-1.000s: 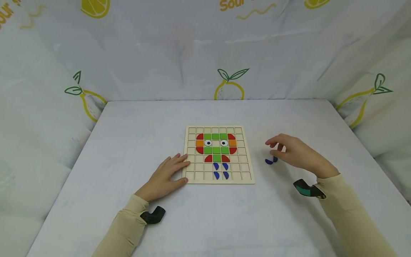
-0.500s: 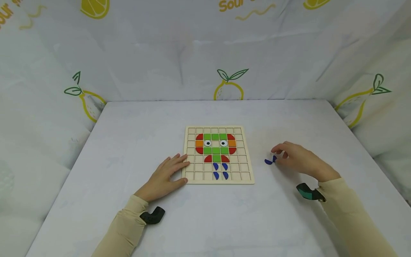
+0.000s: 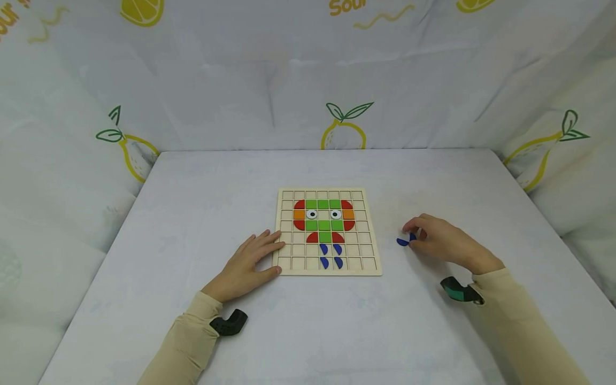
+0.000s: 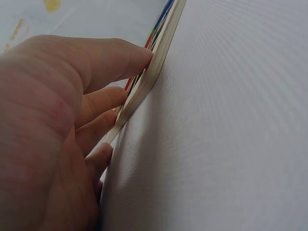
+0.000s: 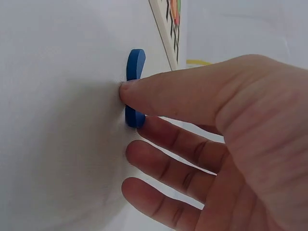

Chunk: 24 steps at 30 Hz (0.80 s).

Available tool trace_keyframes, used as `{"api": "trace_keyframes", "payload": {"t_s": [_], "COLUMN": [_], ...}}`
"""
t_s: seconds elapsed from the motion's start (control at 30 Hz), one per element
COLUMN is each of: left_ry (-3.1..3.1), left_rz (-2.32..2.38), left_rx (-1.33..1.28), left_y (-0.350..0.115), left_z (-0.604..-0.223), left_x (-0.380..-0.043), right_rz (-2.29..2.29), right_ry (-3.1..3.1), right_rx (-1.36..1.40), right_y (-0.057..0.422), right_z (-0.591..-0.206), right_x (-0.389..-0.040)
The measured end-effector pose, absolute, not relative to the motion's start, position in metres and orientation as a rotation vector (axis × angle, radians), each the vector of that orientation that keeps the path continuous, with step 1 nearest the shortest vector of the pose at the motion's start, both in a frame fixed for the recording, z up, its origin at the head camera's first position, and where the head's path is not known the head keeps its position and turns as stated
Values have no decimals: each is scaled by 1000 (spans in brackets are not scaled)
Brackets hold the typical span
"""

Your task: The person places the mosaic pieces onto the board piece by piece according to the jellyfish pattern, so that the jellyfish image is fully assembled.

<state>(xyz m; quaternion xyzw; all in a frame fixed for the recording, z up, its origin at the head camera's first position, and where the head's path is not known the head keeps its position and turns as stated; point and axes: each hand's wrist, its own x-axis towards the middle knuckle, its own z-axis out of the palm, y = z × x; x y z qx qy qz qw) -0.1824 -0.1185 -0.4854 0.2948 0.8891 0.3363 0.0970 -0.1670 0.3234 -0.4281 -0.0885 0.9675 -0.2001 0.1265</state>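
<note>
A pale wooden grid board (image 3: pixel 289 262) lies flat on the table. Red, green and orange tiles (image 3: pixel 324 225) fill some of its squares, with two eye pieces among them and several blue quarter-round pieces (image 3: pixel 324 262) below. My left hand (image 3: pixel 246 267) lies with spread fingers at the board's left edge, its thumb and fingertips touching the edge (image 4: pixel 144 82). Right of the board, my right hand (image 3: pixel 445 243) pinches a small blue rounded piece (image 5: pixel 134 117) between thumb and index finger, down at the table surface. Another blue piece (image 3: pixel 402 242) lies just beside it.
The table (image 3: pixel 221 182) is covered in white cloth. A white curtain (image 3: pixel 240 80) printed with lemons hangs behind it and at both sides. Each wrist carries a dark camera mount (image 3: pixel 230 322) that sticks out over the table.
My right hand has lowered to the table and closed its thumb and index finger on one of the two loose blue pieces. My left hand has stayed at the board's edge.
</note>
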Motion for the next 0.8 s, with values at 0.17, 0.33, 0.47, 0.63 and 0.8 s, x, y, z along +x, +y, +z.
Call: {"api": "trace_keyframes", "payload": {"t_s": [0.17,0.33,0.47,0.63,0.8], "left_ry": [2635,2628,2629,2630,2625], "left_rz": [1001,1016,1013,1009,1012], "left_rx": [870,867,871,879,887], "left_y": [-119,-120,-120,-120,-120], "left_z": [-485,-485,-485,-484,-484], "left_x": [-182,-182,-181,-181,-182], "right_rz": [-593,-632,-654,-649,-650], "right_ry": [2834,2862,2900,2918,2916], "right_rx": [-274,-316,-379,-417,-460], "right_y": [317,306,295,279,262], "right_z": [-421,-410,-402,-395,-390], "right_x": [-169,-170,-173,-178,-182]}}
